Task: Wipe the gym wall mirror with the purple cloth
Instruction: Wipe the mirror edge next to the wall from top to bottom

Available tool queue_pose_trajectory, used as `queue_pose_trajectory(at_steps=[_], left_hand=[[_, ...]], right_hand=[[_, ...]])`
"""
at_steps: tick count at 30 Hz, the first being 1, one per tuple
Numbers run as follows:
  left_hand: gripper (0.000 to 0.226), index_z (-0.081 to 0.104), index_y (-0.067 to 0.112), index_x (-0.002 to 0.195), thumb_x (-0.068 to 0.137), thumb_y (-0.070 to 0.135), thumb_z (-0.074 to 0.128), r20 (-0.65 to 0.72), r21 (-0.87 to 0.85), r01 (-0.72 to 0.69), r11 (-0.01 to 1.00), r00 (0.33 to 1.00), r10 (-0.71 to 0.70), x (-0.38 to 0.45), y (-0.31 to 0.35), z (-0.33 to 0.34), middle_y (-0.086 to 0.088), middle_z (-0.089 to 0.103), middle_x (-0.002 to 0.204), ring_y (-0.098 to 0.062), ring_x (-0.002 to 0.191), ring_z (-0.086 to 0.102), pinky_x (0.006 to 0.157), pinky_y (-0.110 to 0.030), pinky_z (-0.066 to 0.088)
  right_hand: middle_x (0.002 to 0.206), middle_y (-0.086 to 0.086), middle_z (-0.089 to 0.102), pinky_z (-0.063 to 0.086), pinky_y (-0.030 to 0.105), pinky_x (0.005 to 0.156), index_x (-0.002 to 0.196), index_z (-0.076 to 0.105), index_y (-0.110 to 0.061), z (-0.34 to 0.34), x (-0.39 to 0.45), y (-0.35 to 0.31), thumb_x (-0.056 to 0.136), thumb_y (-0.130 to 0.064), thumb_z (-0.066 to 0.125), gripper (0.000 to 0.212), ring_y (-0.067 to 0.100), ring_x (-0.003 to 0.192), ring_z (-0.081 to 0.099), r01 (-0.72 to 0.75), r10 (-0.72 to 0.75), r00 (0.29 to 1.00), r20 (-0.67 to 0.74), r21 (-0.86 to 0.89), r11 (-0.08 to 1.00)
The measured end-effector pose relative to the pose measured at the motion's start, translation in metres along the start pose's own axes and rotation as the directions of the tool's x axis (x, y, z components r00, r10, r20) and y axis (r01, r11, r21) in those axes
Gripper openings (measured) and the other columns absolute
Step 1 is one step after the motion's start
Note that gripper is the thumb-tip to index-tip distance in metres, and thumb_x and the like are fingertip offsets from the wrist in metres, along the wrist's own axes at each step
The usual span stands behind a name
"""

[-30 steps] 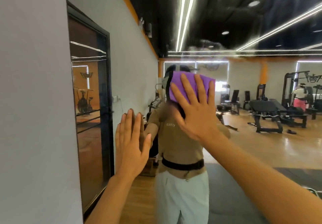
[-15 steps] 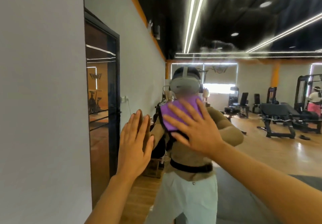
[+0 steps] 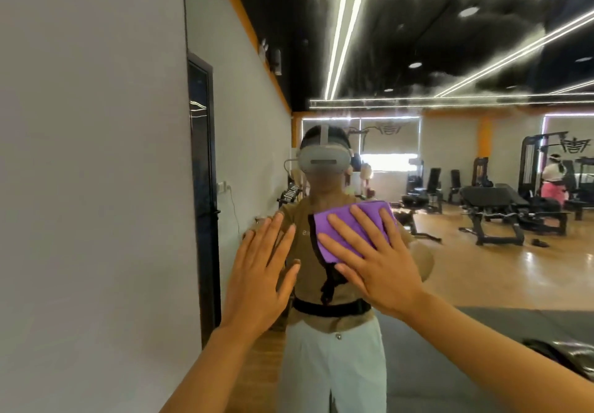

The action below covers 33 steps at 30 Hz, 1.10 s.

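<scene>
My right hand, fingers spread flat on the cloth, has slid it down the mirror; my left hand stays flat, bracing. Lower glass remains.

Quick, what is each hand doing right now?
Left hand: open, fingers straight, flat against the mirror, holding nothing.
Right hand: open, fingers spread, pressing the purple cloth on the mirror.

At the left of the frame we see a plain grey wall and a dark-framed door. At the right, black weight benches stand on a wooden floor, under bright ceiling light strips.
</scene>
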<state>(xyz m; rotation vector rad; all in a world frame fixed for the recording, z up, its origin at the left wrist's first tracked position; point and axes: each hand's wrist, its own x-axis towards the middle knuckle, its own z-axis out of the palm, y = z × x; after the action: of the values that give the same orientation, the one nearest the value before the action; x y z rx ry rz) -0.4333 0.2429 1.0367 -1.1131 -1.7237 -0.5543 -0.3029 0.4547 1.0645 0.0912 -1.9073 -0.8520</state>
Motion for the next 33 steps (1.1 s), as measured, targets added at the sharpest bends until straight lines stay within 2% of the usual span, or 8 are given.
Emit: queue_pose_trajectory(at_steps=[5,9,12,14,18,21,27,33], left_hand=[[0.066,0.025,0.018,0.156,0.099,0.039,0.05,-0.01,-0.042,-0.03,0.999,1.0,0.029,-0.001,-0.011,0.001,-0.002,0.015,0.165,-0.021,0.151,0.016,0.12,-0.044,0.02],[0.062,0.029,0.019,0.155,0.1,0.043,0.044,-0.045,-0.067,-0.018,0.998,0.999,0.015,-0.001,-0.01,0.004,-0.001,0.016,0.165,-0.021,0.151,0.017,0.119,-0.044,0.022],[0.066,0.031,0.016,0.154,0.098,0.048,0.044,-0.076,-0.066,0.024,0.998,0.997,-0.029,-0.002,-0.013,0.005,-0.004,0.018,0.164,-0.023,0.151,0.017,0.122,-0.043,0.016],[0.073,0.028,0.014,0.155,0.095,0.054,0.045,-0.087,-0.06,0.077,0.995,0.993,-0.082,-0.005,-0.015,0.004,-0.005,0.016,0.165,-0.025,0.152,0.014,0.124,-0.039,0.007],[0.085,0.023,0.008,0.155,0.091,0.06,0.046,-0.112,-0.068,0.154,0.986,0.981,-0.161,-0.013,-0.025,0.005,-0.01,0.012,0.165,-0.03,0.152,0.011,0.123,-0.042,0.006],[0.088,0.021,0.009,0.156,0.09,0.06,0.048,-0.102,-0.077,0.15,0.986,0.982,-0.158,-0.015,-0.034,0.004,-0.011,0.01,0.165,-0.03,0.152,0.011,0.123,-0.041,0.006],[0.086,0.018,0.013,0.157,0.091,0.061,0.047,-0.069,-0.064,0.119,0.991,0.99,-0.123,-0.017,-0.043,0.0,-0.008,0.009,0.165,-0.026,0.152,0.009,0.123,-0.038,0.005],[0.082,0.024,0.014,0.156,0.093,0.061,0.046,-0.076,-0.028,0.102,0.994,0.992,-0.104,-0.018,-0.046,-0.005,-0.005,0.013,0.165,-0.024,0.152,0.011,0.122,-0.039,0.011]], right_hand=[[0.164,0.002,0.027,0.01,0.056,0.123,0.155,0.033,-0.032,-0.015,0.034,0.037,0.107,-0.051,0.03,0.052,0.03,0.152,0.02,0.207,-0.206,0.978,0.025,-0.043,0.977],[0.164,0.006,0.025,0.005,0.057,0.123,0.157,0.03,-0.027,-0.033,0.118,0.087,0.107,-0.052,0.021,0.057,0.035,0.152,0.016,-0.091,0.086,0.993,-0.08,-0.055,0.994],[0.164,0.009,0.027,0.005,0.058,0.121,0.157,0.032,-0.024,-0.04,0.157,0.102,0.107,-0.05,0.021,0.057,0.038,0.151,0.017,-0.331,0.323,0.934,-0.15,-0.028,0.943],[0.164,0.01,0.025,0.005,0.059,0.122,0.157,0.032,-0.022,-0.036,0.153,0.086,0.107,-0.048,0.024,0.057,0.039,0.152,0.015,-0.379,0.372,0.911,-0.177,-0.007,0.925],[0.164,0.008,0.025,0.013,0.067,0.118,0.155,0.037,-0.024,-0.019,0.081,0.013,0.103,-0.05,0.033,0.058,0.04,0.151,0.017,-0.139,0.138,0.988,-0.074,-0.01,0.99],[0.166,-0.001,0.021,0.007,0.061,0.122,0.156,0.03,-0.034,-0.005,0.016,-0.035,0.104,-0.055,0.031,0.056,0.033,0.153,0.015,0.071,-0.068,0.994,0.088,-0.027,0.997],[0.167,-0.002,0.017,0.009,0.057,0.122,0.157,0.024,-0.037,-0.01,0.046,-0.001,0.105,-0.055,0.03,0.056,0.029,0.154,0.015,0.326,-0.32,0.94,0.121,-0.033,0.945],[0.164,0.005,0.026,0.003,0.057,0.123,0.157,0.032,-0.027,-0.03,0.166,0.043,0.105,-0.055,0.023,0.059,0.035,0.153,0.016,-0.167,0.164,0.982,-0.089,-0.017,0.986]])
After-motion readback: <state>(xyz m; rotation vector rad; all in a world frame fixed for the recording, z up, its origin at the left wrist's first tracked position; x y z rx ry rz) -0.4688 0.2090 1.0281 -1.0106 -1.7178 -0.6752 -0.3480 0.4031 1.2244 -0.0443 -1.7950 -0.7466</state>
